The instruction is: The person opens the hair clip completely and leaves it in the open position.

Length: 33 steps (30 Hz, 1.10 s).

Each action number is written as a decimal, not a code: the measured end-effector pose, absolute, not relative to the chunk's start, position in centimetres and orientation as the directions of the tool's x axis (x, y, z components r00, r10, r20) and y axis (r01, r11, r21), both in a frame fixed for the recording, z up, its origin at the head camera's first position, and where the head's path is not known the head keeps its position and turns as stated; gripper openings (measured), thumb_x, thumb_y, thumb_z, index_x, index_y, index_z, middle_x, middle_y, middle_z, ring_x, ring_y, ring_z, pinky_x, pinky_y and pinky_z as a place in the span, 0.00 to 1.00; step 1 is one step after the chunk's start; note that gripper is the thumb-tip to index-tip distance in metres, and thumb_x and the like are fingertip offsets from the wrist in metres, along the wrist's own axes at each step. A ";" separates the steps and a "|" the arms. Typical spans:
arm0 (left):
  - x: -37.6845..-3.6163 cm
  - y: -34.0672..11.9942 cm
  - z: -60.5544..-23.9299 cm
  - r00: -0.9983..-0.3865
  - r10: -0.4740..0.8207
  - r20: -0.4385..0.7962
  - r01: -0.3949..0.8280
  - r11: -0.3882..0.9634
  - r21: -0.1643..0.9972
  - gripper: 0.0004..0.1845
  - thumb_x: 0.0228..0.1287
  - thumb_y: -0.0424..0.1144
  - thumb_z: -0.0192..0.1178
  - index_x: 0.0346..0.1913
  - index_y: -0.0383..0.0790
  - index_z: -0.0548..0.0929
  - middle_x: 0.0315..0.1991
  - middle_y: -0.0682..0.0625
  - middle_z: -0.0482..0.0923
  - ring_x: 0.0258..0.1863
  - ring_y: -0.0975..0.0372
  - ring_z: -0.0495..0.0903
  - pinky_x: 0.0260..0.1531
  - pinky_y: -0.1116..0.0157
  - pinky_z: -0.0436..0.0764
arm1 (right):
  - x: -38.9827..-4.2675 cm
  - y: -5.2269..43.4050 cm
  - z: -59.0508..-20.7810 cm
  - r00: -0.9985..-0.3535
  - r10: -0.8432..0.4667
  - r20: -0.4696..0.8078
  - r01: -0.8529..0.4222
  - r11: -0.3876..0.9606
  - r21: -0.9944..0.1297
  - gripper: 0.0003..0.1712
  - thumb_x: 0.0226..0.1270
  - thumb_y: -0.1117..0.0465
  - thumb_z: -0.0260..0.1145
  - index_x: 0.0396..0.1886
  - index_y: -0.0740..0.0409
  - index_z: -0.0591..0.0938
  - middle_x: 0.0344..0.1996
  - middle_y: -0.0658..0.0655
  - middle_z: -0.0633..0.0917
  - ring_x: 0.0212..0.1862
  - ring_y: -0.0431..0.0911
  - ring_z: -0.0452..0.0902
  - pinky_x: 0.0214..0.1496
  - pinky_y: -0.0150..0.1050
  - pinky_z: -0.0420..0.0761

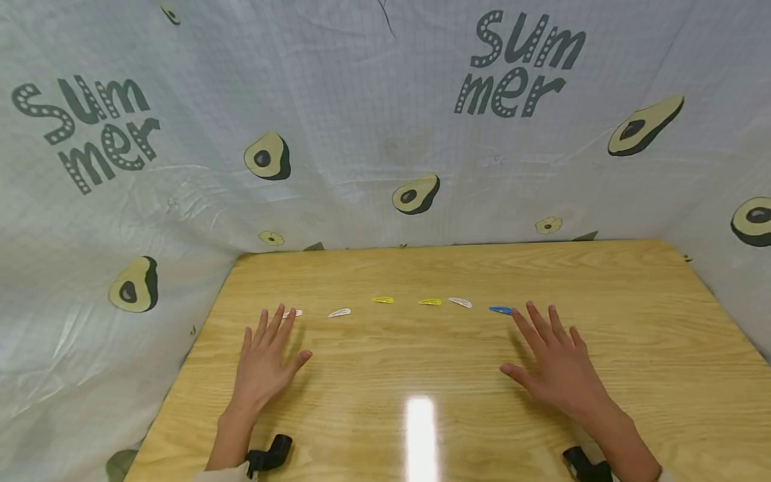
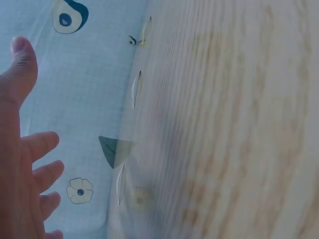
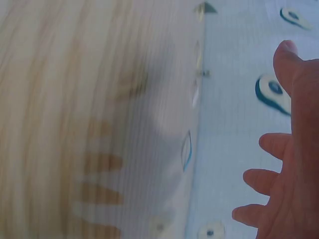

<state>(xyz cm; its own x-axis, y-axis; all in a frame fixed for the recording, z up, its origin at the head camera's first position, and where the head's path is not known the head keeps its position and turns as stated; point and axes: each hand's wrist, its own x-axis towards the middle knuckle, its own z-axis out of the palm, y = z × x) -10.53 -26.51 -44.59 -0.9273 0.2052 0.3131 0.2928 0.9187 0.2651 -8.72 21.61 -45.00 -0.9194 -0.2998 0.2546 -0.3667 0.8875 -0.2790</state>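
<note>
Wooden surface (image 1: pixel 458 375), six hair clips in a row, left hand (image 1: pixel 263 358) flat, fingers spread, tips at the outer white clip (image 1: pixel 296 312), right hand (image 1: pixel 554 365) flat, fingers spread, holding nothing, just beside blue clip (image 1: pixel 500 310).

Six small teardrop hair clips lie flat in a row on the table in front of me. Leftmost, a white clip (image 1: pixel 295 312) touches my left fingertips; then another white clip (image 1: pixel 339 312), two yellow clips (image 1: pixel 382 300) (image 1: pixel 430 302), a third white one (image 1: pixel 460 302), and a blue clip (image 1: pixel 500 310) just beside my right fingertips.
</note>
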 end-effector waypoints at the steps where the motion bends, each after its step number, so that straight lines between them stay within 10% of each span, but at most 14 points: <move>1: -10.6 -26.4 -44.7 -0.925 0.202 0.321 0.295 0.915 0.274 0.43 0.65 0.67 0.47 0.72 0.39 0.61 0.71 0.37 0.55 0.70 0.40 0.48 0.62 0.36 0.47 | -8.8 21.2 -45.0 -0.915 -0.306 0.262 -0.376 0.884 -0.277 0.51 0.61 0.35 0.63 0.76 0.49 0.52 0.74 0.61 0.53 0.73 0.64 0.41 0.60 0.71 0.52; 33: -11.0 -29.0 -46.8 -0.905 0.077 0.418 0.277 0.853 0.443 0.35 0.69 0.54 0.54 0.68 0.30 0.65 0.67 0.33 0.61 0.65 0.36 0.57 0.53 0.34 0.61 | -10.2 8.2 -46.0 -0.837 -0.443 0.320 -0.547 0.661 -0.514 0.45 0.63 0.35 0.61 0.74 0.51 0.60 0.71 0.56 0.62 0.70 0.58 0.56 0.57 0.64 0.66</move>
<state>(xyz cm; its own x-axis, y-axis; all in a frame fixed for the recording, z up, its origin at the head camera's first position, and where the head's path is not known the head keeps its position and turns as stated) -10.97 -29.03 -46.78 -0.9052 0.0769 0.4180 0.2770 0.8526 0.4431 -10.25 8.22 -46.03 -0.8373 -0.4433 0.3201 -0.5466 0.6614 -0.5137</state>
